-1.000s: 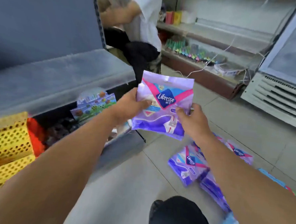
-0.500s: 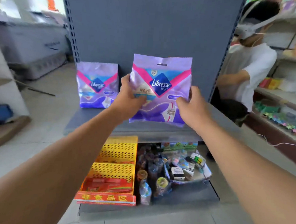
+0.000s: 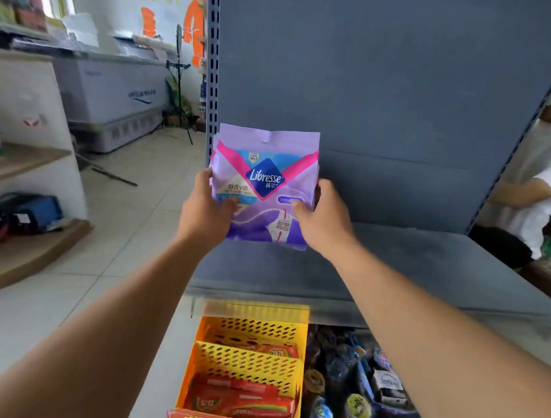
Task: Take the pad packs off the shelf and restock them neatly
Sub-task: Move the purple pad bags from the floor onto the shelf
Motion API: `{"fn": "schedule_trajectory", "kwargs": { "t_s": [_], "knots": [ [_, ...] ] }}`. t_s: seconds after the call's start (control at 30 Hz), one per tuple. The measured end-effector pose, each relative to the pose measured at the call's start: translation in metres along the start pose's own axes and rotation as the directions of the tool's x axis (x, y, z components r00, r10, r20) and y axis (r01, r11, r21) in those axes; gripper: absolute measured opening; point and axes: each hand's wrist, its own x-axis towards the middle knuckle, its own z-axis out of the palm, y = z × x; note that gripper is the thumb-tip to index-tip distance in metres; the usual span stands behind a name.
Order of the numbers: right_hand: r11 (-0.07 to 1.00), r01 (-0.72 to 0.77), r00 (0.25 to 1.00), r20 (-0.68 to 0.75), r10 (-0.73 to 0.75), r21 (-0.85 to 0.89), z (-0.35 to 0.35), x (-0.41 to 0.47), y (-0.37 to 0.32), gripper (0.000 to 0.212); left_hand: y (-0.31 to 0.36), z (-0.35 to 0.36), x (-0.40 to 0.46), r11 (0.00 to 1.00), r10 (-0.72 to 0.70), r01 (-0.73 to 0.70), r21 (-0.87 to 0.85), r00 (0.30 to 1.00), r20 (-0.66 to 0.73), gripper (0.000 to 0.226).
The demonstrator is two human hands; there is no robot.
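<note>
**Caller:** Centre of the frame, against the grey back panel (image 3: 389,96), both hands have the purple pad pack (image 3: 264,185) upright at the shelf's far left end. Left hand (image 3: 204,210) grips the left edge, thumb across the front; right hand (image 3: 324,218) does the same on the right edge. Both are clenched on the pack, neither released.

**Analyst:** Behind its left edge a sliver of a second pack (image 3: 213,158) peeks out, so it sits right in front of that one. Whether its base touches the shelf (image 3: 426,268) is hard to tell.

**Caller:** How would it handle?

**Analyst:** Probably light and soft: a thin glossy film bag, squashy filling, likely a bit slippery. Holding both side edges mid-height looks sensible; squeezing the face would crease it.

**Caller:** Orientation?

**Analyst:** Long axis vertical, hang-hole seam up, logo facing the camera, leaning back slightly toward the panel.

**Caller:** Lower down the frame, a yellow basket (image 3: 250,363) and assorted goods sit underneath the shelf.
</note>
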Motion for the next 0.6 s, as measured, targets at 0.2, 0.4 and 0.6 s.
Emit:
{"fn": "schedule_trajectory", "kwargs": {
  "t_s": [0.2,0.4,0.6],
  "knots": [
    [0.999,-0.02,1.0,0.0,0.02,-0.031,0.021,0.013,0.012,0.034,-0.018,0.007,0.014,0.998,0.018,-0.017,0.06,1.0,-0.006,0.052],
    [0.993,-0.041,0.994,0.092,0.052,-0.11,0.033,0.016,0.022,0.041,-0.03,0.009,0.016,0.987,-0.055,0.047,0.15,0.997,0.047,0.052],
    [0.997,-0.036,0.993,0.111,0.042,-0.062,0.042,0.018,0.033,0.053,-0.034,0.011,0.016,0.99,-0.042,0.034,0.137,0.998,0.05,0.05]
  ]
}}
